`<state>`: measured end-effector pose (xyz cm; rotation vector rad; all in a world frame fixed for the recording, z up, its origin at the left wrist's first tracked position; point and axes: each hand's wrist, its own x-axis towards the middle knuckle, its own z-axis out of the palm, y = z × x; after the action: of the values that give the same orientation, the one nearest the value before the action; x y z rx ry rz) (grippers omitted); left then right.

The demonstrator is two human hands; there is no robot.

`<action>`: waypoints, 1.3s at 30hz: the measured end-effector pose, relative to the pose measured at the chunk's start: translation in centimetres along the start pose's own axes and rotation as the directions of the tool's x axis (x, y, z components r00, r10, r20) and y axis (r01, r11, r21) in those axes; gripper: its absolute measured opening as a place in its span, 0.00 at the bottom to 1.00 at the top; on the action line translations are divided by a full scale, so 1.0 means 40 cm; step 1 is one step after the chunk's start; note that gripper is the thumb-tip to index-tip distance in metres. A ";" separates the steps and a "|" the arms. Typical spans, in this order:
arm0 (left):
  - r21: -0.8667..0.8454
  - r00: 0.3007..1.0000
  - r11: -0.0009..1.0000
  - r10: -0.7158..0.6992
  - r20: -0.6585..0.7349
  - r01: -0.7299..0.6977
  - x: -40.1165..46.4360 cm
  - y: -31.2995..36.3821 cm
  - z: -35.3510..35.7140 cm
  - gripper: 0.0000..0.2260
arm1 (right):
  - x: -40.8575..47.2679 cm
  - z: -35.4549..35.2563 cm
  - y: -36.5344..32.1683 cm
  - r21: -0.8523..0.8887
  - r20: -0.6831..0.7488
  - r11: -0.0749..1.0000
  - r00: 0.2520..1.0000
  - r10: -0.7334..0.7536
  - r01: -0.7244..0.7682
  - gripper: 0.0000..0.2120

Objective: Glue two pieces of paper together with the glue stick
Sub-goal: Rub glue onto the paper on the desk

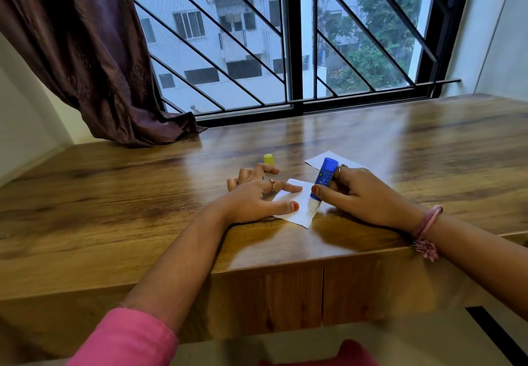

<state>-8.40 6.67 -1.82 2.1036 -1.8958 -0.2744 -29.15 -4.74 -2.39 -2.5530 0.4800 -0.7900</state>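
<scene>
— While the right hand [354, 194] curls round the blue glue stick [324, 182], where does the white tip sit?

— Down on the near paper [297, 211], a small flat white piece just below the middle of the frame. The stick is a smooth plastic cylinder, tilted, with its blue end up and its pale glue end touching the sheet near the right edge. Thumb and fingers wrap the barrel.

— And the left hand [257, 197]?

— Spread, fingers mostly straight, resting on the left part of that same sheet — it grips nothing. A ring shows on one finger.

— Any second sheet?

— Yes, another white paper [315, 161] lies flat behind the stick, right of centre, partly hidden by the right hand. The two sheets look apart.

— The cap?

— A small yellow cap [269, 159] stands upright on the table [114, 208] just beyond the left fingers. The tabletop is glossy wood with strong grain, catching light from the barred window [285, 37]. A brown curtain [85, 51] hangs in folds at upper left, its hem resting on the table's far edge.
</scene>
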 end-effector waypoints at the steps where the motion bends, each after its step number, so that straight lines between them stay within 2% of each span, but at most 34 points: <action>1: 0.000 1.000 1.000 -0.002 0.002 0.002 0.000 0.001 0.000 0.19 | 0.001 -0.002 0.002 -0.003 -0.016 1.000 1.000 0.015 -0.015 0.18; 4: 0.004 1.000 1.000 -0.004 0.001 0.004 0.000 0.002 0.000 0.20 | 0.000 -0.003 0.001 -0.014 -0.036 1.000 0.999 0.009 -0.009 0.17; 8: 0.003 1.000 1.000 0.002 -0.002 -0.002 -0.001 0.002 -0.001 0.20 | -0.008 0.003 -0.003 -0.018 0.012 0.998 0.998 -0.060 0.061 0.19; 12: 0.001 1.000 1.000 -0.003 -0.001 0.003 -0.001 0.004 -0.002 0.20 | 0.000 -0.001 0.002 -0.069 -0.029 0.997 0.999 -0.022 0.020 0.19; 17: 0.013 1.000 1.000 0.002 -0.004 -0.002 -0.002 0.001 -0.001 0.20 | -0.006 0.005 -0.004 -0.043 0.035 0.993 0.993 -0.112 0.114 0.19; 21: 0.005 1.000 1.000 -0.001 -0.003 0.001 -0.002 0.003 -0.001 0.19 | -0.002 0.000 -0.005 -0.065 -0.007 0.995 0.997 -0.074 0.074 0.19; 26: 0.005 1.000 1.000 0.002 -0.004 -0.002 -0.001 0.000 -0.001 0.20 | -0.010 0.003 -0.011 -0.043 0.066 0.988 0.987 -0.146 0.149 0.22; 30: -0.008 1.000 1.000 -0.002 0.004 0.002 -0.002 0.002 -0.001 0.18 | -0.008 -0.001 -0.010 -0.063 0.004 0.994 0.996 -0.093 0.093 0.20; 36: 0.019 1.000 1.000 0.002 -0.009 -0.001 -0.003 0.000 0.000 0.21 | -0.012 0.001 -0.021 -0.041 0.110 0.989 0.984 -0.140 0.146 0.20; 39: 0.008 1.000 1.000 -0.005 -0.009 0.005 -0.003 0.004 -0.001 0.20 | -0.011 -0.002 -0.018 -0.042 0.038 0.995 0.995 -0.092 0.094 0.15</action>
<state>-8.55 6.78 -1.74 2.1118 -1.8892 -0.2581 -29.42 -3.94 -2.18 -2.6414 0.3730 -0.7728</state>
